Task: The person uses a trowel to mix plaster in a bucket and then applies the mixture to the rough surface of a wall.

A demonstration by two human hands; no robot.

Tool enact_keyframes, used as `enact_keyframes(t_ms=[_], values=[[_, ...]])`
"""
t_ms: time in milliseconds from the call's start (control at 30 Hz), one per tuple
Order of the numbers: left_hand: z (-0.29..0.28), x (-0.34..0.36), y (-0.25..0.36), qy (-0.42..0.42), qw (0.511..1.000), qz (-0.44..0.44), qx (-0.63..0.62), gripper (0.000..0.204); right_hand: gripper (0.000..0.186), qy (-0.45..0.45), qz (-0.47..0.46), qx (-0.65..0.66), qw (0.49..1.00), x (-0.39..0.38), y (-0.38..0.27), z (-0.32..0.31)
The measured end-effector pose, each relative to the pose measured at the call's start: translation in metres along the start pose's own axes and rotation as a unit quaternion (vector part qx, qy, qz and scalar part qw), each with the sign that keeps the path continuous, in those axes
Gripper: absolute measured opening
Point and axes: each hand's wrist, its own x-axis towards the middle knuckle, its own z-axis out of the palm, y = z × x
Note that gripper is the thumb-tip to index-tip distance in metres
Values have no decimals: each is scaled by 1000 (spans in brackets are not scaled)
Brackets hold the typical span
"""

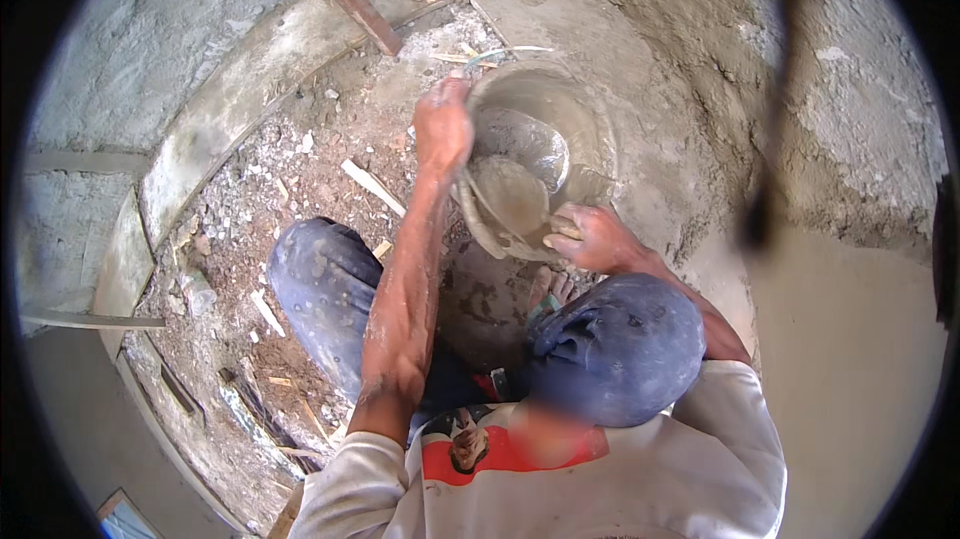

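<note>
A mud-coated bucket (590,114) stands on the ground in front of me, with pale wet mixture and a rounded shape (510,189) inside, beside a shiny wet patch. My left hand (443,124) is closed on the bucket's upper left rim. My right hand (590,239) is at the bucket's lower right side, fingers curled round a small yellowish thing that I cannot make out. My bare foot (550,289) shows below the bucket, between my bent knees (630,339).
Rubble and wood scraps (370,189) cover the ground to the left, bordered by a concrete edge (185,169). A wooden post (355,9) stands at the top. A rough plastered wall (860,139) rises at the right, with a blurred dark hanging thing (775,139) before it.
</note>
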Motion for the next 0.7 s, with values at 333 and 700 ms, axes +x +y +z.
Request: enact_keyframes(t_ms=[333, 700], values=[[-77, 48, -87, 20, 970, -103, -218, 57, 32, 51, -170, -34, 984, 49, -90, -118], [-51, 52, -62, -18, 986, -130, -105, 70, 24, 321, 138, 283, 893, 152, 16, -377]])
